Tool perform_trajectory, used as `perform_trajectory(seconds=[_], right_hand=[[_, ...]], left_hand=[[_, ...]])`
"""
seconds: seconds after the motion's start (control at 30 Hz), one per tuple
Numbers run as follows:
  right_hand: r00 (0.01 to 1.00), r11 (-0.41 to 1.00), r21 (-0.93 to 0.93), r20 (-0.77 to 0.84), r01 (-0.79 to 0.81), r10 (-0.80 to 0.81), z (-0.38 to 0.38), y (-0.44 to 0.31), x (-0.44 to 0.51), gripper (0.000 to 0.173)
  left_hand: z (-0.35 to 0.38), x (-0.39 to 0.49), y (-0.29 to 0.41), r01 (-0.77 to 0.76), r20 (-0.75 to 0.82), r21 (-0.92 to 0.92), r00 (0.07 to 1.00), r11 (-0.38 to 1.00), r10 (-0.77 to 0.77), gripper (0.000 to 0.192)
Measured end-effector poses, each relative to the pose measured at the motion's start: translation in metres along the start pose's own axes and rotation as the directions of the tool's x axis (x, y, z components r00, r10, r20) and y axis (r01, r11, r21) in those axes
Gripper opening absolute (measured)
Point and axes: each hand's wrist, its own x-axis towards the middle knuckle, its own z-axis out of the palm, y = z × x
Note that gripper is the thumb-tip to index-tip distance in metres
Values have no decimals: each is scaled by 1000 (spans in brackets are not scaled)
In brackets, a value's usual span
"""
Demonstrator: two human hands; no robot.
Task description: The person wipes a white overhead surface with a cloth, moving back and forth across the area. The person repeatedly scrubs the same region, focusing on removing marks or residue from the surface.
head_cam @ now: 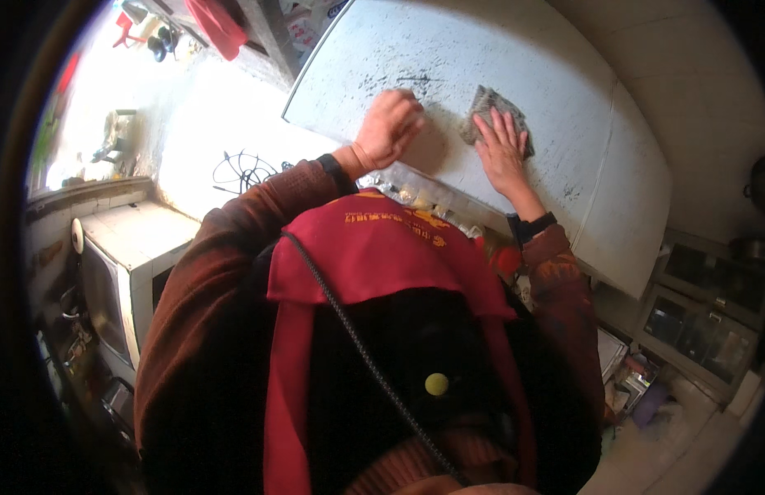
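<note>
A large white panel (pixel 543 68), which looks like a refrigerator door, spans the upper view and bears dark specks and smudges. My right hand (pixel 502 145) lies flat with fingers spread on a crumpled grey-brown cloth (pixel 480 102), pressing it against the panel. Left of it, my left hand (pixel 392 127) is loosely curled at the panel, just below a dark smudged patch; its fingers are slightly blurred, and whether anything is between them cannot be told. Between my body and the panel's near edge runs a clear door bin (pixel 441 195) with small wrapped items.
A tangled black cable (pixel 246 173) lies beyond my left forearm. A white-topped cabinet or appliance (pixel 138 238) stands at left. A grey cabinet with glass doors (pixel 698 328) is at lower right, with a purple item (pixel 652 405) on the floor beside it. A red cloth (pixel 218 28) hangs at upper left.
</note>
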Motion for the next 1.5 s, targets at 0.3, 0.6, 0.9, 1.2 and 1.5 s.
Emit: perform_trajectory(seconds=[0.3, 0.6, 0.9, 1.2, 1.5], right_hand=[[961, 968, -8, 121, 252, -249, 18, -72, -5, 50], [929, 923, -112, 48, 369, -366, 40, -152, 76, 60], [987, 991, -77, -114, 106, -115, 30, -98, 34, 47], [980, 968, -167, -30, 189, -197, 46, -127, 49, 57], [969, 994, -52, -226, 92, -102, 47, -119, 73, 49]], left_hand=[[-43, -6, -21, 303, -220, 49, 933, 952, -286, 21], [-40, -8, -29, 343, -212, -151, 905, 927, -370, 45], [-33, -14, -36, 83, -69, 27, 994, 996, -81, 31], [-43, -15, -21, 254, -147, -78, 954, 964, -263, 32], [-41, -14, -31, 258, -129, -51, 956, 965, -263, 38]])
